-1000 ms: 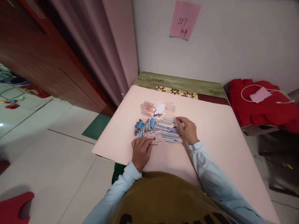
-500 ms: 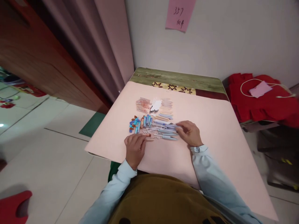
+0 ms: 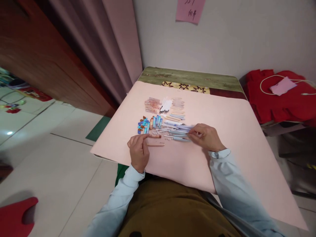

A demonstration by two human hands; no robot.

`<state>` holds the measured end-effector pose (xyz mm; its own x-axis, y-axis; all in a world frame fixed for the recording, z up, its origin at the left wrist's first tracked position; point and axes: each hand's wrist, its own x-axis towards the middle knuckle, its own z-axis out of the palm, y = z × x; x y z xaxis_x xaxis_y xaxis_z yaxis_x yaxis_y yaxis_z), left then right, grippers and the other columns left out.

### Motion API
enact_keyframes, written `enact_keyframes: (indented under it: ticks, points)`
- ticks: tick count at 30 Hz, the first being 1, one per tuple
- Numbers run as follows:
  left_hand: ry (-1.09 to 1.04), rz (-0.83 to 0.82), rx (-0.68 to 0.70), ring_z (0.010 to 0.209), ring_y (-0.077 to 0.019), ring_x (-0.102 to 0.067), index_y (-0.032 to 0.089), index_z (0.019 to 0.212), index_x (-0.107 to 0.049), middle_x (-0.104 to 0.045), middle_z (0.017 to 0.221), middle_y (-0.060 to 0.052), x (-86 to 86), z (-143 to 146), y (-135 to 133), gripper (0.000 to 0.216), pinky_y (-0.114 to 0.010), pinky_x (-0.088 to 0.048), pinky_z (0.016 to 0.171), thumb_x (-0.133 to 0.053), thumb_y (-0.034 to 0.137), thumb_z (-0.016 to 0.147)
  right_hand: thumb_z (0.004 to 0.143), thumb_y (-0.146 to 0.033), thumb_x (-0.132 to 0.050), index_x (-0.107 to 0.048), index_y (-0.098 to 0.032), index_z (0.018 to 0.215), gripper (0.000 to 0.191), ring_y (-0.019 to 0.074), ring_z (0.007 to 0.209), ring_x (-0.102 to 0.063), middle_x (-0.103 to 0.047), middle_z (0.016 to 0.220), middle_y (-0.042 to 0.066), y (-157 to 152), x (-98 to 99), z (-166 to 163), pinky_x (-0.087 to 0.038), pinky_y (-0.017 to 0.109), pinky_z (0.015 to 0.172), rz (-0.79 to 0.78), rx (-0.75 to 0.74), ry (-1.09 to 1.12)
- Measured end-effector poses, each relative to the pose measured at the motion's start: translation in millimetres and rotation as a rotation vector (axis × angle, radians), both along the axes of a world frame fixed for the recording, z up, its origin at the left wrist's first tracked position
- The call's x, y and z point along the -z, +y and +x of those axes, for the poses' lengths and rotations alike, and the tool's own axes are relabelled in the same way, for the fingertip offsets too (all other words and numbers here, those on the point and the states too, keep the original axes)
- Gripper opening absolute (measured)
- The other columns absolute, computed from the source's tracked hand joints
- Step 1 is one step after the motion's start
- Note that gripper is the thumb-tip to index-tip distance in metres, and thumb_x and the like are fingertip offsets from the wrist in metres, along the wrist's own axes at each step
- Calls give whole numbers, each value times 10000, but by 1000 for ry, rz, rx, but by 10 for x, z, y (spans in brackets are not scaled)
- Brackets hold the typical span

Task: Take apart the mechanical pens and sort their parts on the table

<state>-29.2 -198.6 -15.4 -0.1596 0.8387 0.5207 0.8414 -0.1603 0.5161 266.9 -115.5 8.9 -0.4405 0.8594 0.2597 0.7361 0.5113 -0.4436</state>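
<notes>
My left hand (image 3: 138,149) is closed at the near left of the parts, its fingertips on a short brown pen piece (image 3: 155,136). Just below that piece lies a peach pen barrel (image 3: 156,144). On the right, my right hand (image 3: 206,136) pinches at the ends of the blue pen barrels (image 3: 179,135); whatever sits between its fingertips is too small to make out. Thin white refills (image 3: 170,129) lie across these barrels. Beyond my left hand are short blue and brown pen sleeves (image 3: 158,121) and a heap of small blue and brown caps (image 3: 142,125).
Clear brownish tubes (image 3: 151,104), black-tipped white refills (image 3: 166,107) and pale barrels (image 3: 177,103) lie farther back on the pink sheet (image 3: 118,131). Red cloth (image 3: 291,105) with a white cord is at the right. A pink note (image 3: 190,13) hangs on the wall.
My left hand has drawn slightly left, and more of the peach barrel shows. My right hand has turned, its fingertips now pinched together at the blue barrels' ends. The view has tilted down slightly.
</notes>
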Motion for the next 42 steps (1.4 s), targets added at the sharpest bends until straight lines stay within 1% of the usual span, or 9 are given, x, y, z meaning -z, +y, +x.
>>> enact_keyframes:
  ticks: [3, 7, 11, 16, 24, 30, 37, 40, 42]
  points:
    - [5, -26, 25, 972, -236, -592, 223, 1003, -660, -707, 963, -59, -18, 9, -22, 168, -411, -392, 890, -510, 200, 929, 863, -426, -628, -737, -227, 836, 228, 150, 685, -616, -689, 747, 16, -8, 20, 23, -419, 256, 642, -69, -20, 5]
    - [122, -91, 170, 989, -242, -588, 238, 891, -655, -697, 938, -43, -41, 59, -55, 48, -443, -346, 924, -613, 242, 868, 817, -437, -685, -734, -251, 850, 196, 133, 627, -608, -661, 667, -28, -24, 62, 3, -383, 242, 595, -159, -91, -61]
    - [246, -158, 233, 1036, -261, -567, 231, 906, -640, -679, 943, -51, -34, 110, -77, 129, -467, -315, 939, -629, 171, 793, 790, -379, -710, -720, -261, 884, 151, 125, 604, -598, -656, 660, -48, -42, 60, -41, -350, 243, 575, -167, -87, -158]
    - [246, -166, 190, 998, -253, -567, 223, 898, -633, -674, 934, -59, -5, 107, -78, 106, -455, -325, 930, -601, 159, 820, 815, -346, -659, -712, -260, 880, 120, 125, 586, -586, -669, 671, -41, -62, 54, -80, -333, 245, 568, -132, -57, -184]
    - [194, -79, 79, 953, -236, -571, 252, 965, -692, -698, 950, -49, 22, 95, -66, 139, -427, -328, 896, -569, 207, 917, 836, -307, -583, -710, -238, 883, 152, 140, 612, -578, -676, 674, -7, -112, 96, -163, -317, 249, 586, -46, -75, -139]
    - [178, -51, 38, 942, -230, -585, 266, 996, -705, -714, 951, -41, -3, 100, -66, 152, -425, -325, 889, -570, 230, 936, 882, -347, -552, -713, -223, 902, 204, 154, 643, -597, -681, 677, 11, -155, 148, -279, -319, 255, 596, 46, -29, -125]
    - [276, -46, 23, 981, -269, -551, 251, 984, -709, -698, 980, -76, -169, -10, 245, 152, -457, -308, 883, -573, 224, 921, 903, -327, -534, -723, -216, 928, 220, 159, 668, -624, -704, 706, 18, -140, 226, -312, -348, 256, 610, 106, 0, -89]
    - [297, -102, 38, 960, -275, -539, 251, 965, -723, -688, 946, -78, -179, -45, 368, 140, -452, -310, 856, -600, 229, 903, 910, -328, -537, -727, -220, 933, 220, 157, 669, -627, -708, 707, 15, -127, 259, -312, -353, 254, 609, 126, -5, -75]
    - [294, -113, 38, 965, -271, -537, 253, 1012, -722, -687, 963, -76, -160, -52, 380, 159, -444, -314, 854, -611, 236, 899, 907, -328, -547, -731, -221, 926, 214, 156, 661, -628, -705, 694, 10, -122, 267, -312, -353, 254, 602, 157, 4, -51]
